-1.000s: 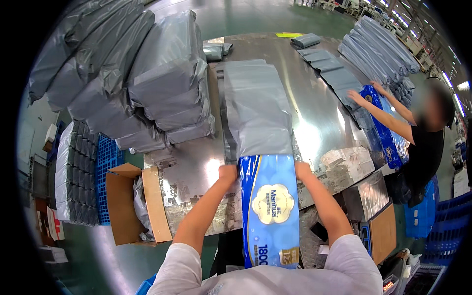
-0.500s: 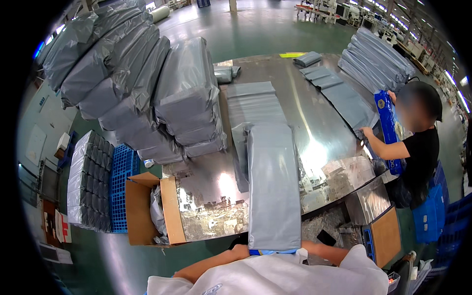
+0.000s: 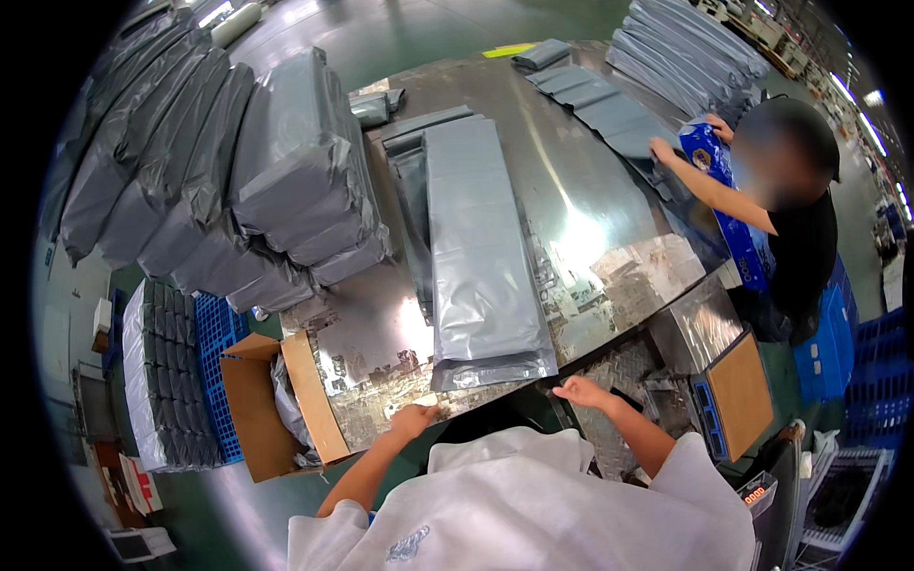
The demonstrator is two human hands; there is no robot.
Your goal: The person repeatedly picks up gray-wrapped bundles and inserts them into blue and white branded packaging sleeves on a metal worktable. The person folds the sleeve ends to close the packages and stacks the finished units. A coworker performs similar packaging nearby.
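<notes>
A long grey plastic mailing bag [image 3: 484, 257], filled and flat-sided, lies lengthwise on the metal table in front of me. Its near end has a flattened, crinkled flap [image 3: 500, 371] by the table edge. My left hand [image 3: 416, 419] is at the table edge left of that flap, its fingers loosely bent and holding nothing visible. To the right of the flap, my right hand [image 3: 583, 391] hovers just off the edge, fingers slightly apart and free of the bag. More flat grey bags [image 3: 409, 176] lie partly under the filled one.
Tall stacks of filled grey bags [image 3: 295, 162] stand at the left. An open cardboard box [image 3: 319, 395] sits at the table's near left corner. Across the right side, a co-worker [image 3: 795, 219] handles a blue package [image 3: 738, 219] beside flat grey bags [image 3: 609, 114].
Both my hands have come away from the bag's near end, and the bag now lies farther onto the table. Blue showing at that end is no longer visible. My view has shifted.
</notes>
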